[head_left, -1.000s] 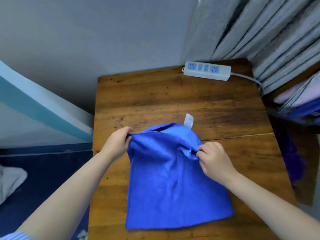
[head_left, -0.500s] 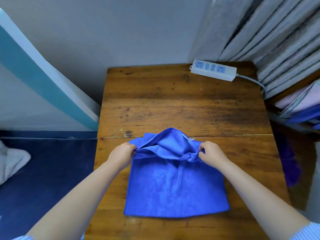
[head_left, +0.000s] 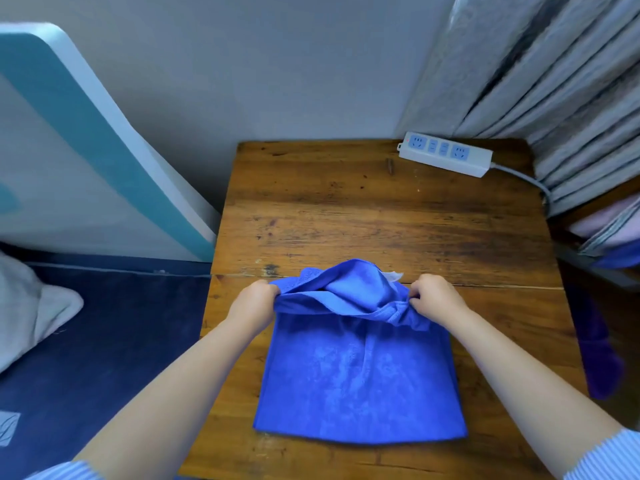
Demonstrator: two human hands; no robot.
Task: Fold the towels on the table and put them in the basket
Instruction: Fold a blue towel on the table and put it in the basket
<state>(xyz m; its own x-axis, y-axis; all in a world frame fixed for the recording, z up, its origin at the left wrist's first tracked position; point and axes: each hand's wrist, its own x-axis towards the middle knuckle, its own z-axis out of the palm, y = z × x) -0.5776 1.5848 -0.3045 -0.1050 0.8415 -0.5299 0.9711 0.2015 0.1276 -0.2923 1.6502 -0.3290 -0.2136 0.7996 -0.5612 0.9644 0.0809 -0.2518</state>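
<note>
Nearer now, two hands' fingers, left hand and right hand, pinch one blue towel.

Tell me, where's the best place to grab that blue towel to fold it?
Probably at its two far corners, from the sides, as here: the left hand and right hand each pinch one end of the blue towel's far edge. The near part lies flat on the table, anchoring the fold.
</note>
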